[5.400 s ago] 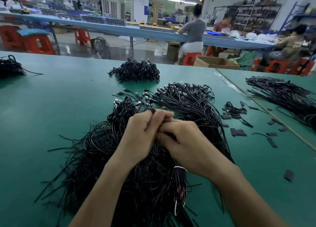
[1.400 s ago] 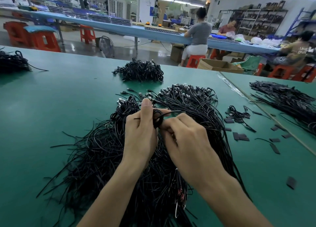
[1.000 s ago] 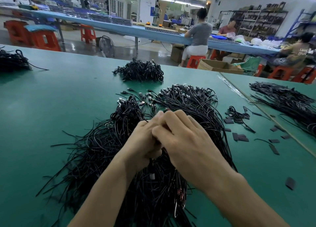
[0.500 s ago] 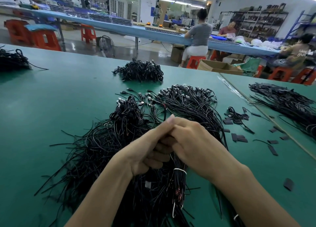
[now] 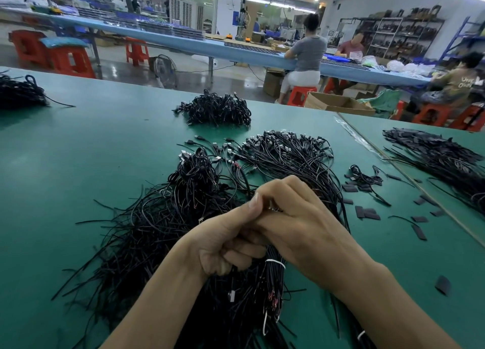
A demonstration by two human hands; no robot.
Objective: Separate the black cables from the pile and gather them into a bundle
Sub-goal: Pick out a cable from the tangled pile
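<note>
A big pile of thin black cables (image 5: 168, 225) with metal plugs sprawls over the green table (image 5: 86, 149) in front of me. My left hand (image 5: 223, 246) and my right hand (image 5: 301, 228) meet over the middle of the pile, fingers curled and pressed together. Black cables run down out of both fists, and whatever is pinched between the fingertips is hidden. Just below the hands, a bunch of cables (image 5: 273, 280) is tied with a white band.
A finished heap of coiled cables (image 5: 215, 109) lies further back, another (image 5: 18, 91) at the far left edge, and a long heap (image 5: 441, 162) on the right. Small black tabs (image 5: 367, 213) are scattered at right. People sit at a blue bench behind.
The hands earlier wound a cable loop between the fingertips above the pile. Since then they have dropped lower and closed tightly together over the tied bunch.
</note>
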